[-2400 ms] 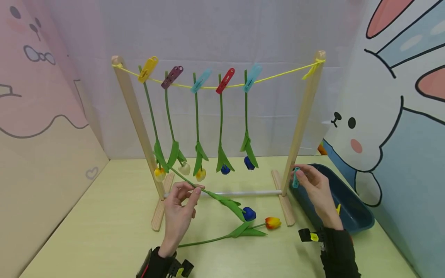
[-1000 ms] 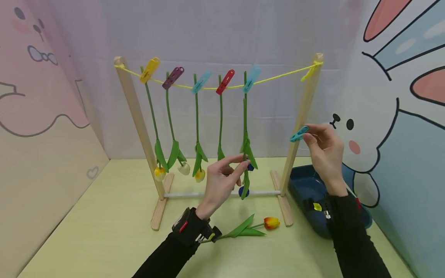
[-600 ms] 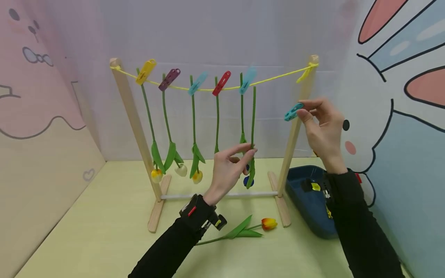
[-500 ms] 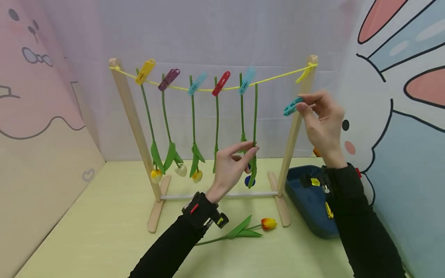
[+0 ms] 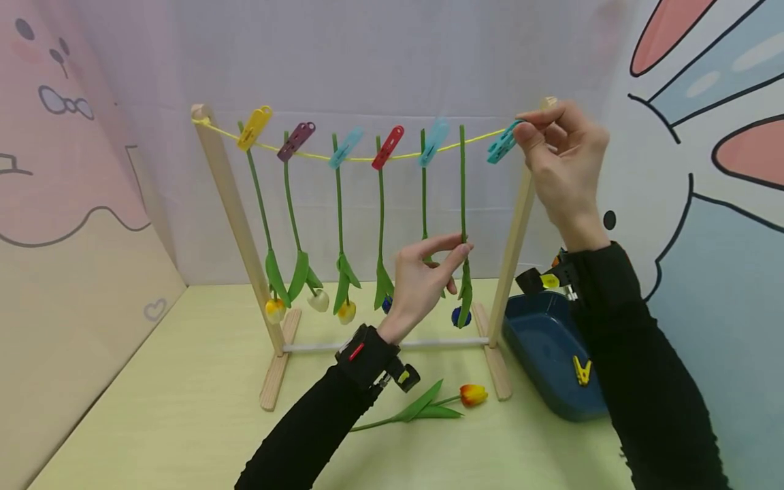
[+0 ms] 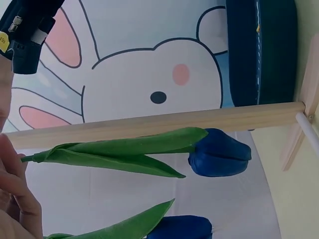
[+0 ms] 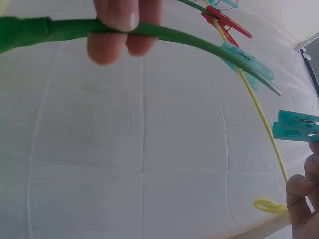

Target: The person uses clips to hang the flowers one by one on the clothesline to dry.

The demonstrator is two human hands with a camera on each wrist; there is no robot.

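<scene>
In the head view my left hand (image 5: 425, 279) pinches the stem of a blue artificial tulip (image 6: 219, 152), which hangs flower-down. The stem's top end rises just past the yellow string (image 5: 361, 158). My right hand (image 5: 566, 153) pinches a teal clothespin (image 5: 503, 143) near the string's right end, to the right of that stem. In the right wrist view the clothespin's front end points at the string and lies close beside it; whether they touch, I cannot tell. Several tulips hang from the string by yellow, purple, blue and red clothespins (image 5: 388, 148).
The string runs between two wooden posts (image 5: 229, 204) joined low by a white rod (image 5: 331, 348). A red-yellow tulip (image 5: 473, 395) lies on the table in front. At right stands a dark blue basin (image 5: 539, 354) with a yellow clothespin (image 5: 582, 371) inside.
My left hand has lifted the blue tulip from low over the table to the string, then shifted it right. My right hand has raised the teal clothespin from beside the basin to string height.
</scene>
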